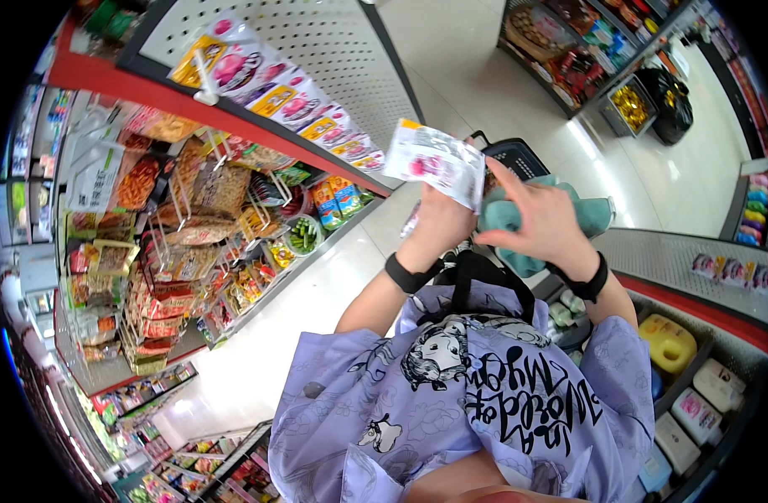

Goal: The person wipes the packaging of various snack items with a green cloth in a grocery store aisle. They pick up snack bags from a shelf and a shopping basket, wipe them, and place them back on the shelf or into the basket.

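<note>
My left hand [445, 220] holds a white and pink plastic packet [443, 165] with a yellow corner, up in front of me. To its right, my right hand [534, 217] has thumb and forefinger spread, the forefinger tip close to the packet's right edge; whether it touches cannot be told. A green cloth item [585, 210] shows behind and beside the right hand. Part of another packet [411, 220] shows beside my left wrist. A row of similar pink, white and yellow packets [299, 104] hangs from a white hook [204, 82] on the shelf end at upper left.
A black plastic basket [516, 154] is beyond my hands. At left stands a shelf of bagged snacks [220, 188]. Bottles, including a yellow jug [666, 342], fill a shelf close on my right. Farther off are a grey bin [629, 107] and a black bag [670, 104] on the floor.
</note>
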Demonstrator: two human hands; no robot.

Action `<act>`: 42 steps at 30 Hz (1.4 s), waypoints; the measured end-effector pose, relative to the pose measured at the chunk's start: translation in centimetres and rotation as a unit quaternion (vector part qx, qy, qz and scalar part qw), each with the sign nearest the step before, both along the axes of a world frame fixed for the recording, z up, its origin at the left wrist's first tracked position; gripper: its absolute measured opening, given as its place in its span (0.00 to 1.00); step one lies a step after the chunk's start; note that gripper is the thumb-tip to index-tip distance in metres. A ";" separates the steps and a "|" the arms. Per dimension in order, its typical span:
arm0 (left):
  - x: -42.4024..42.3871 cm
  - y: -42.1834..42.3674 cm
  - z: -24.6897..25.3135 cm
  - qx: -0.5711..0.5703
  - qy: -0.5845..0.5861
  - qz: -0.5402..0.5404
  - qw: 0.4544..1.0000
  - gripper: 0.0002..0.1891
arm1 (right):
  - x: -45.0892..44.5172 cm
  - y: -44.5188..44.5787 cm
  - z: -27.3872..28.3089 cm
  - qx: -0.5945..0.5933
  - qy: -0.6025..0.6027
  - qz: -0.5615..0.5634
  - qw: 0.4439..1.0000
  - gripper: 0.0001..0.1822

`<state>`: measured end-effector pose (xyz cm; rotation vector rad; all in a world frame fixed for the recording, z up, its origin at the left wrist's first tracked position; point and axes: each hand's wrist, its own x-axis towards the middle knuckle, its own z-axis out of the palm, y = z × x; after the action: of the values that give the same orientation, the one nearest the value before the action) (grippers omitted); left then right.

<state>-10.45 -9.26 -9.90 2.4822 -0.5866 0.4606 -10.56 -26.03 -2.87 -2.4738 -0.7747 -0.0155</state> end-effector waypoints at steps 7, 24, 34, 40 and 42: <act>-2.1 2.7 0.0 0.257 0.036 0.081 0.962 0.34 | 2.4 6.2 -2.1 0.045 -0.084 0.014 0.995 0.28; -0.4 12.2 11.9 -0.553 0.007 0.155 0.818 0.06 | 8.4 13.6 4.0 0.276 0.517 0.245 0.772 0.22; -0.1 12.8 15.1 -0.481 -0.174 0.178 0.841 0.05 | 9.7 15.6 7.8 0.364 0.136 0.269 0.881 0.21; 0.2 13.1 17.6 -0.503 -0.183 0.182 0.825 0.05 | 10.8 16.7 10.8 0.362 0.185 0.293 0.865 0.17; 0.5 13.0 18.0 -0.518 -0.180 0.180 0.817 0.05 | 10.6 17.2 11.4 0.401 0.193 0.311 0.840 0.16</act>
<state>-9.93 3.73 8.14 1.4221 0.0634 1.0703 0.03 -8.80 8.53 -1.3027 -1.0709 0.3207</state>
